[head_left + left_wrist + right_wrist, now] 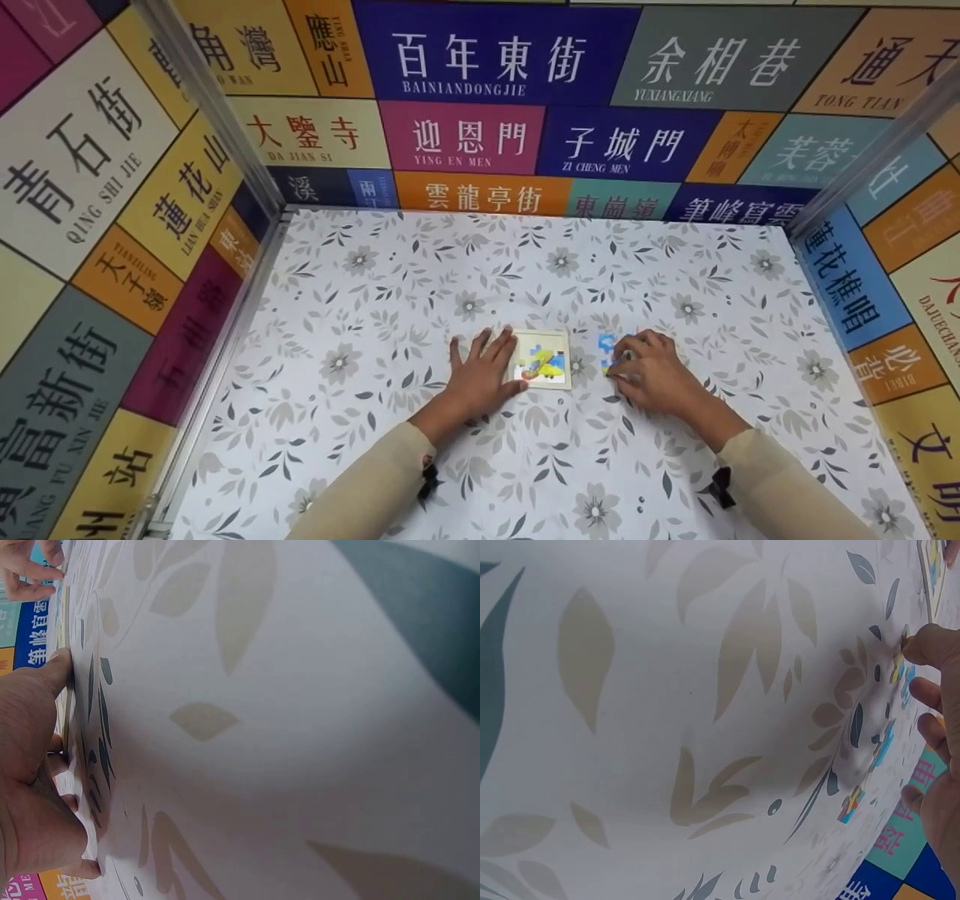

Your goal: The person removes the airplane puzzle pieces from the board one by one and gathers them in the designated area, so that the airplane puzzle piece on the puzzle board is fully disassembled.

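Observation:
A small framed puzzle board (568,360) lies on the patterned cloth, partly filled with yellow, blue and red pieces. The left hand (481,375) rests at its left side with straight, spread fingers, the thumb by the lower edge; the left wrist view shows this hand (34,765) along the frame. To the right of the board, the right hand (654,373) is over loose blue pieces (604,343). In the right wrist view the thumb of the right hand (937,705) touches a yellowish piece (897,669); its grip is partly hidden.
More loose pieces (851,805) lie beside the right hand in the right wrist view. A white cloth (465,262) with grey flowers and leaves covers the table. Panels (461,139) with coloured blocks of writing stand behind and at both sides, with metal rails (225,330) along their edges.

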### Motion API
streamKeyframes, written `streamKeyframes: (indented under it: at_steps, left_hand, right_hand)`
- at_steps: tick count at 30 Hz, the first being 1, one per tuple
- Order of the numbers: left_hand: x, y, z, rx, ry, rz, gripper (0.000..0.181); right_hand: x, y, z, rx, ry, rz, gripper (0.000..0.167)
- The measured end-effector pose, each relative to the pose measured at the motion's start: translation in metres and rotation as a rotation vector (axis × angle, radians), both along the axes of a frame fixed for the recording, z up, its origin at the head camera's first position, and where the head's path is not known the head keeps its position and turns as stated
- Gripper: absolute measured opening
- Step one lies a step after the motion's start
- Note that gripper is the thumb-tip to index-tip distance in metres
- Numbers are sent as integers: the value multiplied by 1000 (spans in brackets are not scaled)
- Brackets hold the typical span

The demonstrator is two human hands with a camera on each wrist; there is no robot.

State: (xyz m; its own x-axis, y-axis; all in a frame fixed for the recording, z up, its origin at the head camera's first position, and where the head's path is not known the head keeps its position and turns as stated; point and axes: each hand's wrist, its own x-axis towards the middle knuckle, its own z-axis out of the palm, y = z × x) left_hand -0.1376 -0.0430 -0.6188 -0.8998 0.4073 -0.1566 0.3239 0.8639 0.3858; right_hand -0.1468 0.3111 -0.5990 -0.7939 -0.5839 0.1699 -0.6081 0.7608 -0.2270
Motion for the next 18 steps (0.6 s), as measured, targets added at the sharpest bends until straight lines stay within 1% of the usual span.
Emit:
streamKeyframes:
  at_steps: [4,8,15,18]
  left_hand:
    - [1,-1,-1,12,-9,-4,88]
    - [2,-1,-3,8,-20,-3,87]
    - [1,0,-3,7,-6,7,88]
    - [0,1,-1,2,2,7,88]
  right_hand:
    - [0,-3,-2,-51,14,17,4]
    - [-1,-11,-1,-90,39,34,6]
    - [-5,-30,6,-74,8,49,28]
    - [-7,-39,8,-72,5,61,33]
